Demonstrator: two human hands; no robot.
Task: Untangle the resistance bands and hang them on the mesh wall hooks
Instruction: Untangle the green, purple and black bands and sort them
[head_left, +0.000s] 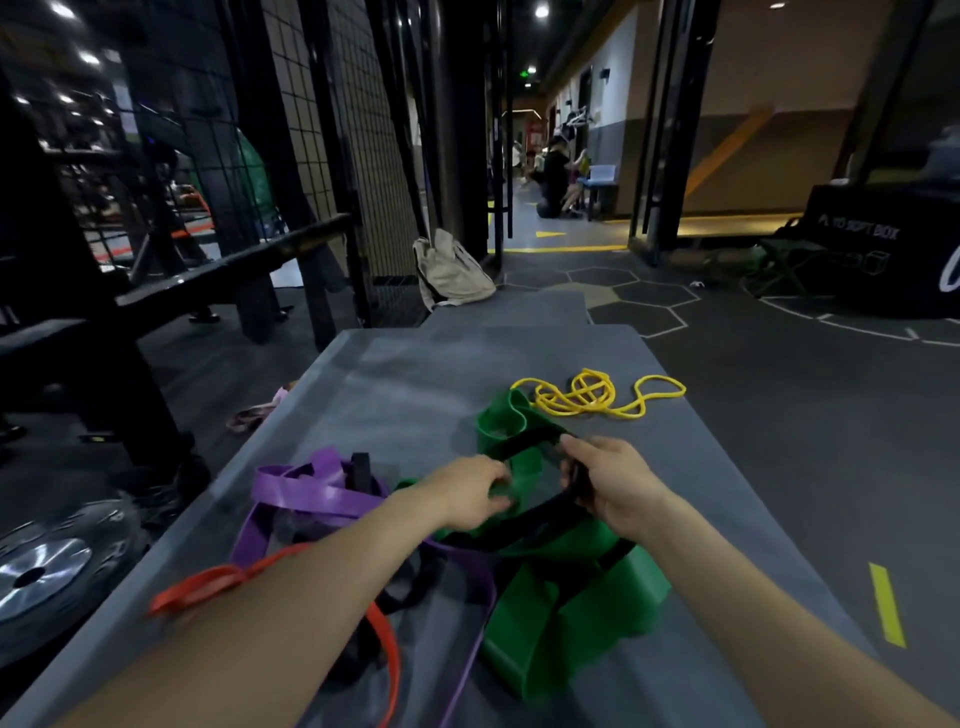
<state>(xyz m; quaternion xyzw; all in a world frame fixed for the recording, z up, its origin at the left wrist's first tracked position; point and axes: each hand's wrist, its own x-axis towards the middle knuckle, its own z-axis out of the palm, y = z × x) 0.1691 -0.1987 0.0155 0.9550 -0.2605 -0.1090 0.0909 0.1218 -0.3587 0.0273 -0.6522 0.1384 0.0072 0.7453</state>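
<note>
A tangle of resistance bands lies on a grey mat (395, 384). A wide green band (576, 597) is wound together with a black band (535, 441). My left hand (470, 491) pinches the tangle where green and black cross. My right hand (610, 483) grips the black band beside it. A purple band (311, 491) and an orange band (208, 584) lie to the left, partly under my left forearm. A thin yellow band (587, 397) lies apart at the mat's far right. The black mesh wall (322, 130) rises at the back left; I see no hooks on it.
A weight plate (41, 571) lies on the floor at the left. A dark bench (218, 270) stands before the mesh. A beige backpack (452, 270) leans past the mat. A black soft box (883, 244) sits far right. People are down the corridor.
</note>
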